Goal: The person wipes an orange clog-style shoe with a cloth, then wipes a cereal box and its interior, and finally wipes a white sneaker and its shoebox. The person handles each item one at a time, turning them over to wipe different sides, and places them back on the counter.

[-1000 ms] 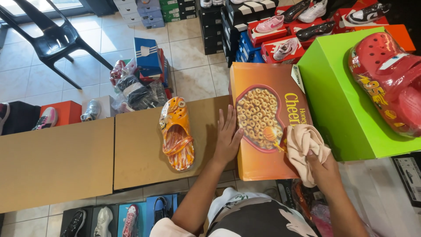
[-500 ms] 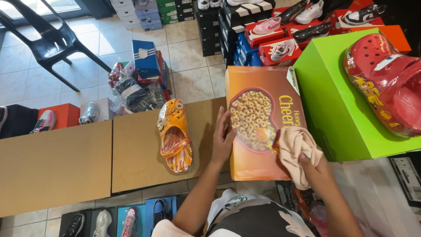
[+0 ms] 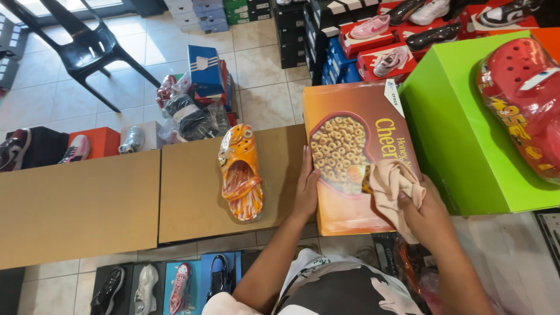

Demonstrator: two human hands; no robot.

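My left hand (image 3: 307,185) lay flat, steadying the orange box (image 3: 357,157); my right hand (image 3: 423,207) gripped the cloth (image 3: 392,182), best wiped with even strokes.

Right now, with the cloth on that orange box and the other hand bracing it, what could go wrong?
1. The orange box seems to overhang the near edge of the brown box beneath it; a hard wipe with the beige cloth in the right hand might tip it.
2. The left hand braces beside the orange clog, so a sideways shove could knock it.
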